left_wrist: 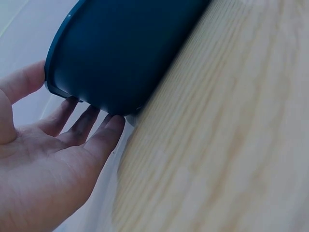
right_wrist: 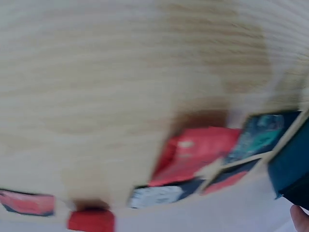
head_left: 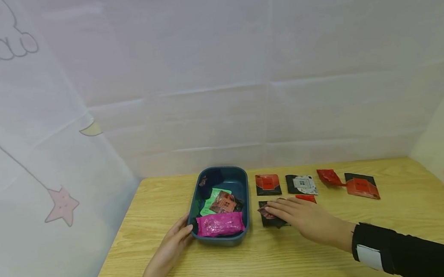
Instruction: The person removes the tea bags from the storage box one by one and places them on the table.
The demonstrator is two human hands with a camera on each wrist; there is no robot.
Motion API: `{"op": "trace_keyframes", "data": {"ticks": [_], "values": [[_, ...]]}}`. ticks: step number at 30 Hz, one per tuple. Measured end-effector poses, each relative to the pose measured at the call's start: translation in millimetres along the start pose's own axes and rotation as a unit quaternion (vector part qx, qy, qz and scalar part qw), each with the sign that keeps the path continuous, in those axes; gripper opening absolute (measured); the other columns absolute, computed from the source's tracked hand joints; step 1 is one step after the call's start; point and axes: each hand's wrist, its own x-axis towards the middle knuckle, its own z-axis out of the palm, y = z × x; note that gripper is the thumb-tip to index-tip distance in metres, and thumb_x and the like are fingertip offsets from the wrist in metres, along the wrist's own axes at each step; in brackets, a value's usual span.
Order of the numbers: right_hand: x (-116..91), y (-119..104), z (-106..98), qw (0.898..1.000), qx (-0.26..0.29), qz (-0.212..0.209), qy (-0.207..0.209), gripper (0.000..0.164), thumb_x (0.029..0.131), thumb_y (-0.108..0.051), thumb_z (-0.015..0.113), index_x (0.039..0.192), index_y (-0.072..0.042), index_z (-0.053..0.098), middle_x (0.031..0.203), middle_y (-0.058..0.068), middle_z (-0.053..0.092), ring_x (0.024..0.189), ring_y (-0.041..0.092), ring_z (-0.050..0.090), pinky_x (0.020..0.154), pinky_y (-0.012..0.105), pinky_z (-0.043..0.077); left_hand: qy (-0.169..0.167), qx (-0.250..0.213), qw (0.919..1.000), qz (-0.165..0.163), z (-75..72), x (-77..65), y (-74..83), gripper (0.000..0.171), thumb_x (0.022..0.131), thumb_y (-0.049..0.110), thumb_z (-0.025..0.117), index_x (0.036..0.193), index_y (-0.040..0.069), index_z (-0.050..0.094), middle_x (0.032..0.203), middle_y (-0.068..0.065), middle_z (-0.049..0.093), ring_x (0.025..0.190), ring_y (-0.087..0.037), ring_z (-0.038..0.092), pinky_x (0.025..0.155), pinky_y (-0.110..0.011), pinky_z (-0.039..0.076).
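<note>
My left hand [head_left: 171,245] grips the near left corner of a dark blue plastic bin [head_left: 244,184]. In the left wrist view, the thumb is at the bin's rim and fingertips [left_wrist: 113,124] touch its outer wall. Inside lie a pink packet [head_left: 220,224], a green packet [head_left: 207,208] and a brown-red sachet [head_left: 223,202]. My right hand [head_left: 308,216], right of the bin, pinches a small dark reddish sachet [head_left: 265,213] over a black sachet [head_left: 268,222]. A red packet [head_left: 305,198] lies beside its knuckles, partly hidden by the hand.
Along the back of the wooden table [head_left: 292,262] lie a black-and-red sachet [head_left: 268,184], a black-and-white sachet [head_left: 301,184], a crumpled red packet [head_left: 329,176] and another black-and-red sachet [head_left: 362,185]. A pale cloth [head_left: 212,113] hangs behind.
</note>
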Motion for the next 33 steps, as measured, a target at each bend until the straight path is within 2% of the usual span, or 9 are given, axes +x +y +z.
{"op": "trace_keyframes", "data": {"ticks": [3, 7, 11, 17, 20, 24, 29, 33], "values": [[-13, 4, 4, 0.999, 0.007, 0.025, -0.021, 0.073, 0.082, 0.015, 0.066, 0.148, -0.006, 0.044, 0.149, 0.011, 0.048, 0.133, 0.030, 0.048, 0.103, 0.048, 0.045, 0.000, -0.001, 1.0000, 0.000, -0.2, 0.2, -0.1, 0.064, 0.104, 0.016, 0.047, 0.156, -0.004, 0.015, 0.162, -0.024, 0.010, 0.147, -0.035, 0.016, 0.117, -0.045, 0.021], [-30, 10, 10, 0.998, 0.005, 0.044, -0.035, 0.068, 0.086, 0.004, 0.070, 0.149, -0.007, 0.044, 0.148, 0.011, 0.048, 0.132, 0.030, 0.048, 0.101, 0.049, 0.047, -0.004, -0.001, 1.0000, 0.002, -0.5, 0.0, -0.3, 0.063, 0.105, 0.015, 0.045, 0.156, -0.005, 0.014, 0.162, -0.024, 0.009, 0.147, -0.034, 0.014, 0.117, -0.043, 0.022], [-46, 18, 13, 0.998, -0.005, 0.054, -0.036, 0.069, 0.085, 0.000, 0.073, 0.148, -0.007, 0.044, 0.146, 0.014, 0.050, 0.130, 0.031, 0.050, 0.100, 0.050, 0.047, -0.010, 0.000, 0.9999, 0.005, -1.1, -0.6, 0.0, 0.063, 0.105, 0.016, 0.045, 0.156, -0.004, 0.013, 0.162, -0.024, 0.010, 0.147, -0.034, 0.014, 0.117, -0.042, 0.022], [-70, 31, 19, 0.996, -0.028, 0.068, -0.052, 0.070, 0.081, 0.004, 0.075, 0.144, -0.006, 0.048, 0.144, 0.013, 0.052, 0.128, 0.032, 0.052, 0.100, 0.049, 0.047, -0.012, -0.001, 0.9999, 0.003, -1.4, -0.7, -0.4, 0.065, 0.105, 0.018, 0.047, 0.156, -0.003, 0.013, 0.162, -0.023, 0.010, 0.147, -0.033, 0.015, 0.117, -0.043, 0.021], [-80, 36, 22, 0.997, -0.037, 0.061, -0.040, 0.070, 0.079, 0.007, 0.076, 0.143, -0.006, 0.049, 0.143, 0.013, 0.053, 0.127, 0.032, 0.052, 0.099, 0.049, 0.048, -0.008, 0.000, 1.0000, 0.001, -0.7, -0.8, -0.1, 0.065, 0.105, 0.018, 0.047, 0.156, -0.004, 0.014, 0.162, -0.023, 0.011, 0.146, -0.033, 0.017, 0.116, -0.042, 0.024], [-93, 42, 23, 0.998, -0.044, 0.054, -0.012, 0.078, 0.071, 0.016, 0.075, 0.142, -0.005, 0.050, 0.142, 0.014, 0.053, 0.124, 0.033, 0.054, 0.095, 0.049, 0.050, 0.000, 0.001, 1.0000, 0.000, 0.4, -1.0, 0.7, 0.065, 0.104, 0.019, 0.048, 0.156, -0.003, 0.015, 0.162, -0.023, 0.013, 0.145, -0.034, 0.019, 0.116, -0.041, 0.027], [-106, 50, 25, 0.997, -0.052, 0.061, 0.009, 0.081, 0.064, 0.020, 0.071, 0.139, -0.004, 0.052, 0.138, 0.016, 0.056, 0.120, 0.034, 0.057, 0.091, 0.050, 0.052, 0.003, 0.001, 1.0000, 0.001, 0.7, -0.7, 0.9, 0.065, 0.104, 0.020, 0.049, 0.156, -0.002, 0.017, 0.162, -0.022, 0.014, 0.145, -0.034, 0.021, 0.116, -0.042, 0.027], [-112, 57, 27, 0.995, -0.062, 0.081, 0.005, 0.074, 0.069, 0.016, 0.074, 0.138, -0.003, 0.052, 0.136, 0.018, 0.058, 0.119, 0.036, 0.058, 0.092, 0.053, 0.051, 0.000, -0.001, 1.0000, 0.002, 0.1, 0.0, 0.2, 0.065, 0.104, 0.020, 0.049, 0.156, -0.002, 0.017, 0.162, -0.022, 0.013, 0.145, -0.033, 0.021, 0.115, -0.041, 0.028]]}}
